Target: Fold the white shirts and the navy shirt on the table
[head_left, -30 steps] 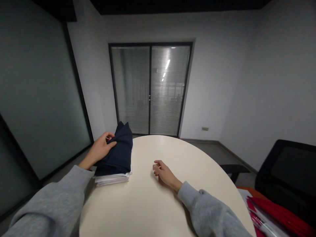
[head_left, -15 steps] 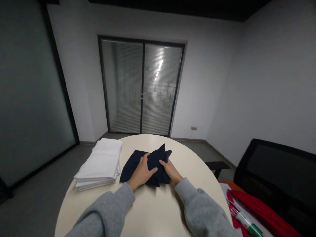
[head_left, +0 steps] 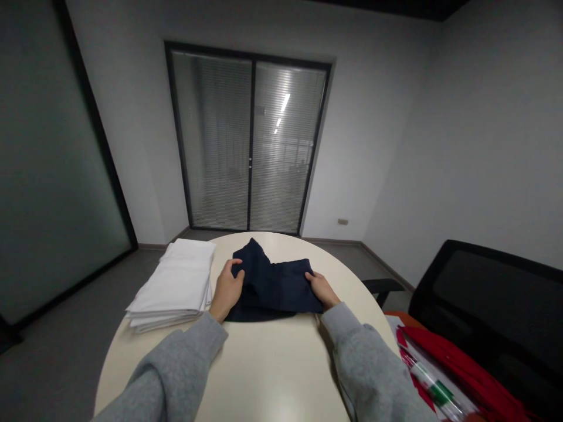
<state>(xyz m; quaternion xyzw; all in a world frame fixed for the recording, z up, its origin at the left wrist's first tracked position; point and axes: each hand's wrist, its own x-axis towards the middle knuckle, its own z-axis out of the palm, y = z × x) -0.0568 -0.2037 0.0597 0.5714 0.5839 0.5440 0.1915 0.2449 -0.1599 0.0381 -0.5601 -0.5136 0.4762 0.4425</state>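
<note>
A dark navy cloth (head_left: 277, 287), folded in layers, lies across the round table (head_left: 264, 363) in front of me. Its upper left part rises to a raised peak, and the right part is flatter. My left hand (head_left: 227, 290) holds the cloth's left side, thumb and forefinger curved on its edge. At the right edge, my right hand (head_left: 323, 289) grips with the thumb on top and the other fingers hidden beneath. What kind of garment or fabric it is, I cannot tell. To the left of my left hand sits a stack of folded white cloths (head_left: 180, 281).
A black mesh office chair (head_left: 488, 305) stands to the right, its armrest (head_left: 382, 286) close to the table's edge. On its seat lie a red cloth (head_left: 457, 357) and a clear plastic-wrapped item (head_left: 435, 387) with green on it. Glass doors (head_left: 250, 146) are at the back.
My hands have moved apart, the left one leftward and the right one slightly right. Between them the navy cloth, bunched before, is now spread wider. The view has tilted slightly downward.
</note>
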